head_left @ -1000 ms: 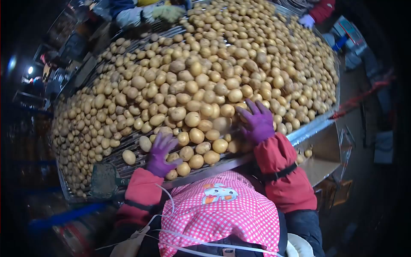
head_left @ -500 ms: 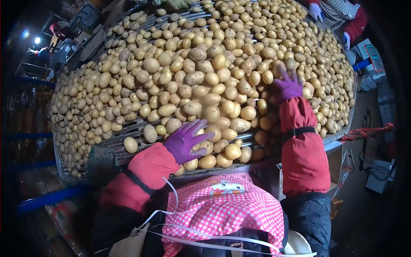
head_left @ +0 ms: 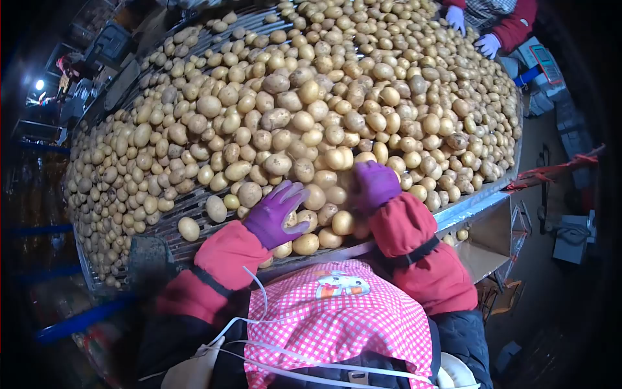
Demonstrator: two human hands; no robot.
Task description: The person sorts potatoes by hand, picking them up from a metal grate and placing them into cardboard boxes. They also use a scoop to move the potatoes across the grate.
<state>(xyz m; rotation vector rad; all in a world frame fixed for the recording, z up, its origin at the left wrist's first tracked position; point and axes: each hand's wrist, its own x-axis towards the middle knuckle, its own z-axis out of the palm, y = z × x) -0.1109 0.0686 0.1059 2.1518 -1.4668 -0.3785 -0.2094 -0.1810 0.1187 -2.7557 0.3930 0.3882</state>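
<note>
A big heap of yellow potatoes (head_left: 311,97) covers a slatted sorting table (head_left: 194,206). My left hand (head_left: 277,212), in a purple glove, lies flat with fingers spread on the potatoes at the near edge. My right hand (head_left: 374,185), also in a purple glove, is curled downward over potatoes just right of it. Its fingers are folded under, and what they hold is hidden. Both sleeves are red. A pink checked apron (head_left: 337,318) hangs below.
The table's metal rim (head_left: 473,204) runs along the right, with an open cardboard box (head_left: 486,240) below it. Another person's gloved hands (head_left: 486,45) work at the far right corner. A dark flat scoop (head_left: 149,256) rests at the near left edge.
My right hand has pulled back from a far reach on the right of the heap to the near edge and curled its fingers. My left hand stays spread in about the same place.
</note>
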